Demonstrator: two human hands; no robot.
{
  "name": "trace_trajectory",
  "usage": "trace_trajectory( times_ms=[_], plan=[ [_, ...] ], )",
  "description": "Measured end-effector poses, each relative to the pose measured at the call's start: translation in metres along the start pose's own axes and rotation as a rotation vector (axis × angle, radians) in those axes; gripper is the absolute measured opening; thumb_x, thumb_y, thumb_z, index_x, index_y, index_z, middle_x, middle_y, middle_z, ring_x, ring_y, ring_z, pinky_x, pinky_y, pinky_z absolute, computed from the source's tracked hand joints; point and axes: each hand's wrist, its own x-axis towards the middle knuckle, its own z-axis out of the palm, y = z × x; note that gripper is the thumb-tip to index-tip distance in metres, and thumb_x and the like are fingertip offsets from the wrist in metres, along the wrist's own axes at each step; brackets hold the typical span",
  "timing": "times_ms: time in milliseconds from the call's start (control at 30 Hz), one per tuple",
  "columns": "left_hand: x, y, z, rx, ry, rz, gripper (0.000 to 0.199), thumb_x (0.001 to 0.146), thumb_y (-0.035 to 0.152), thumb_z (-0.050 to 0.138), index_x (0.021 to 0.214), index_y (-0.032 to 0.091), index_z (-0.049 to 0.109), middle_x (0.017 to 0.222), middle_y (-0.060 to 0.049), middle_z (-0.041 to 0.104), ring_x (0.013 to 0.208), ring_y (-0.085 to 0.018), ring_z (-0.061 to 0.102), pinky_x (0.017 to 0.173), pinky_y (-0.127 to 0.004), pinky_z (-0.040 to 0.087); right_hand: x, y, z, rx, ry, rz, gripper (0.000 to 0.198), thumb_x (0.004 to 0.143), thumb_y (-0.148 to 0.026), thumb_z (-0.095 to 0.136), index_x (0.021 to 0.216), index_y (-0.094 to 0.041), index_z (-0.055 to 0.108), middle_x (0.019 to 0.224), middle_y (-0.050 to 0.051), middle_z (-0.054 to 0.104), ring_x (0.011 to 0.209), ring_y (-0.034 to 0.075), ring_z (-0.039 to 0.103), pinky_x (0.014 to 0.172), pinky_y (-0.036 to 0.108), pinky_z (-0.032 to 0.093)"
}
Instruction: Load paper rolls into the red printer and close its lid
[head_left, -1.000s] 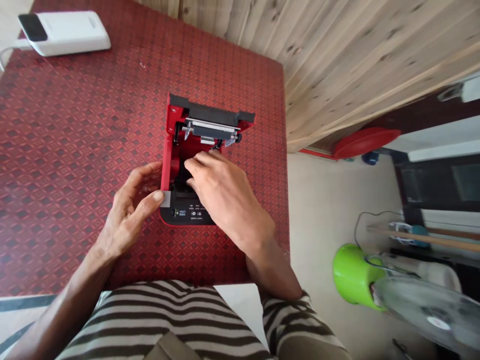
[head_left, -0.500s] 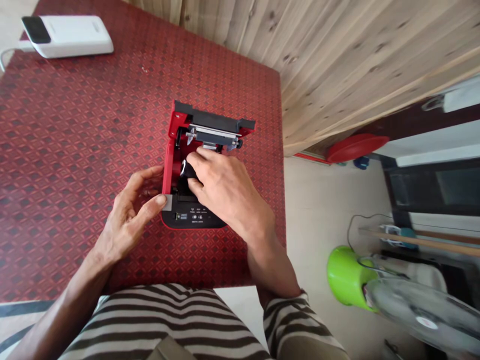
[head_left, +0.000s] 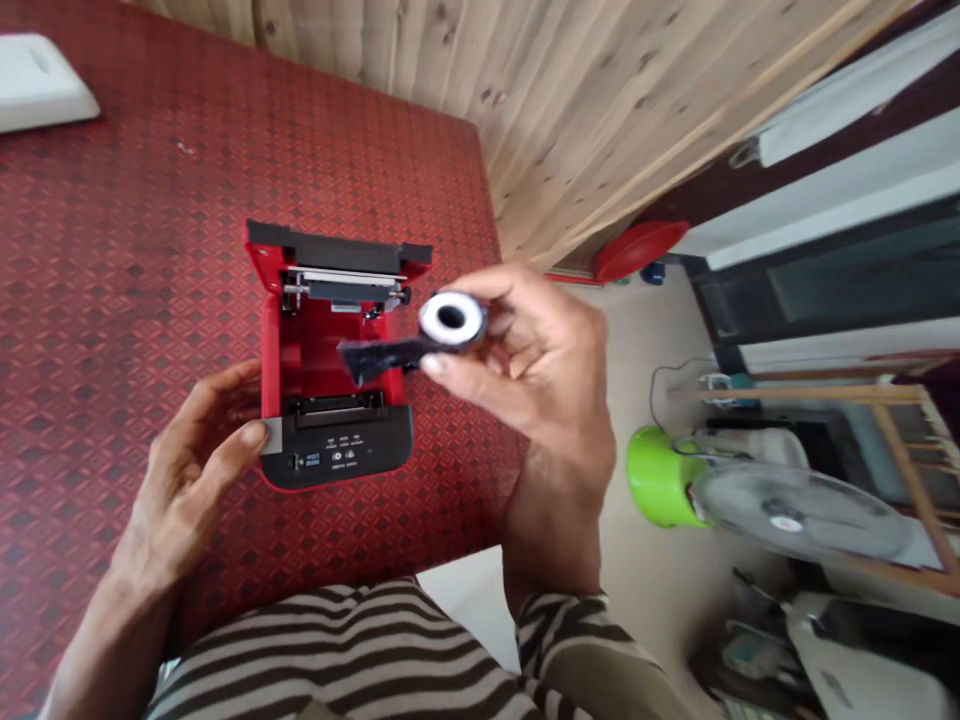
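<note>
A small red and black printer (head_left: 337, 440) sits on the table with its lid raised and its red inner bay showing. My left hand (head_left: 187, 470) steadies its left side, the thumb on a grey patch at the front corner and the fingers along the side wall. Just right of the bay, my right hand (head_left: 555, 370) pinches a small dark roll (head_left: 452, 318) between thumb and fingers. Its end face is white around a dark core hole. A loose black strip trails from the roll to the left, in front of the open bay.
The table (head_left: 150, 250) has a red patterned cover and meets a wooden plank wall (head_left: 390, 60). A white device (head_left: 41, 85) lies at the far left. On the floor to the right stand a green bucket (head_left: 660, 480) and a fan (head_left: 787, 510).
My right hand has lifted the dark roll out of the printer bay and moved right and up with it. My left hand stays on the printer. The view has shifted to the right.
</note>
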Motion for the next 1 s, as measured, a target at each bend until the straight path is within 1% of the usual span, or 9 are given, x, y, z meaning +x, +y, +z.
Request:
trace_trajectory(
  times_ms=[133, 267, 333, 433, 567, 700, 767, 867, 1000],
  plan=[
    [0.001, -0.001, 0.000, -0.008, 0.031, -0.020, 0.054, 0.097, 0.049, 0.075, 0.147, 0.033, 0.065, 0.144, -0.003, 0.073, 0.128, -0.025, 0.069, 0.103, -0.031, 0.056, 0.005, 0.046, -0.008, 0.121, 0.315, 0.044, 0.038, 0.088, -0.050, 0.086, 0.107, -0.028, 0.062, 0.098, -0.004, 0.068, 0.067, 0.008, 0.060, 0.055, 0.023, 0.052],
    [0.003, 0.001, 0.002, 0.031, 0.061, -0.007, 0.056, 0.094, 0.054, 0.076, 0.145, 0.034, 0.067, 0.142, -0.004, 0.073, 0.130, -0.030, 0.068, 0.107, -0.040, 0.055, 0.005, 0.084, -0.002, 0.171, 0.347, 0.111, 0.043, 0.084, -0.051, 0.089, 0.106, -0.027, 0.060, 0.095, -0.005, 0.064, 0.068, 0.008, 0.061, 0.057, 0.023, 0.054],
    [0.004, 0.003, 0.004, 0.017, 0.070, -0.009, 0.057, 0.092, 0.055, 0.077, 0.145, 0.033, 0.068, 0.142, -0.004, 0.074, 0.129, -0.031, 0.068, 0.107, -0.041, 0.056, -0.001, 0.084, 0.000, 0.203, 0.364, 0.102, 0.040, 0.084, -0.046, 0.090, 0.105, -0.026, 0.061, 0.095, -0.005, 0.063, 0.070, 0.008, 0.062, 0.059, 0.023, 0.055],
    [0.004, 0.005, 0.005, 0.000, 0.079, -0.016, 0.060, 0.090, 0.055, 0.080, 0.144, 0.031, 0.069, 0.139, -0.005, 0.075, 0.126, -0.031, 0.069, 0.106, -0.041, 0.057, -0.021, 0.065, 0.001, 0.228, 0.403, 0.074, 0.036, 0.087, -0.039, 0.089, 0.108, -0.027, 0.062, 0.095, -0.005, 0.063, 0.070, 0.008, 0.060, 0.059, 0.024, 0.053],
    [0.004, 0.007, 0.007, 0.007, 0.082, -0.007, 0.060, 0.090, 0.056, 0.079, 0.144, 0.031, 0.070, 0.138, -0.005, 0.076, 0.125, -0.029, 0.070, 0.103, -0.038, 0.058, -0.062, 0.037, 0.010, 0.203, 0.400, 0.136, 0.033, 0.091, -0.033, 0.085, 0.114, -0.030, 0.063, 0.100, -0.003, 0.067, 0.072, 0.010, 0.063, 0.063, 0.026, 0.054],
    [0.004, 0.007, 0.008, -0.001, 0.093, -0.001, 0.059, 0.088, 0.056, 0.081, 0.142, 0.031, 0.071, 0.136, -0.003, 0.077, 0.123, -0.026, 0.072, 0.101, -0.032, 0.058, -0.096, 0.044, 0.043, 0.138, 0.399, 0.234, 0.031, 0.091, -0.029, 0.081, 0.115, -0.029, 0.062, 0.095, -0.003, 0.068, 0.074, 0.012, 0.064, 0.061, 0.026, 0.054],
    [0.004, 0.007, 0.009, 0.008, 0.103, 0.003, 0.059, 0.089, 0.055, 0.081, 0.142, 0.031, 0.071, 0.135, -0.002, 0.077, 0.122, -0.026, 0.072, 0.101, -0.031, 0.058, -0.103, 0.057, 0.062, 0.060, 0.399, 0.252, 0.029, 0.089, -0.024, 0.078, 0.112, -0.027, 0.061, 0.092, -0.004, 0.067, 0.070, 0.011, 0.063, 0.063, 0.026, 0.054],
    [0.003, 0.007, 0.009, 0.015, 0.115, 0.010, 0.058, 0.090, 0.054, 0.079, 0.143, 0.030, 0.070, 0.136, -0.003, 0.077, 0.122, -0.028, 0.072, 0.104, -0.036, 0.058, -0.103, 0.073, 0.079, -0.069, 0.314, 0.244, 0.023, 0.088, -0.020, 0.070, 0.109, -0.025, 0.061, 0.092, -0.002, 0.067, 0.065, 0.011, 0.060, 0.066, 0.027, 0.055],
    [0.002, 0.012, 0.011, 0.018, 0.106, -0.040, 0.054, 0.092, 0.052, 0.077, 0.141, 0.032, 0.069, 0.139, -0.003, 0.075, 0.129, -0.030, 0.068, 0.115, -0.043, 0.053, -0.099, 0.077, 0.075, -0.133, 0.190, 0.273, 0.024, 0.087, -0.018, 0.067, 0.111, -0.023, 0.062, 0.091, -0.001, 0.068, 0.065, 0.012, 0.060, 0.069, 0.029, 0.056]
  ],
)
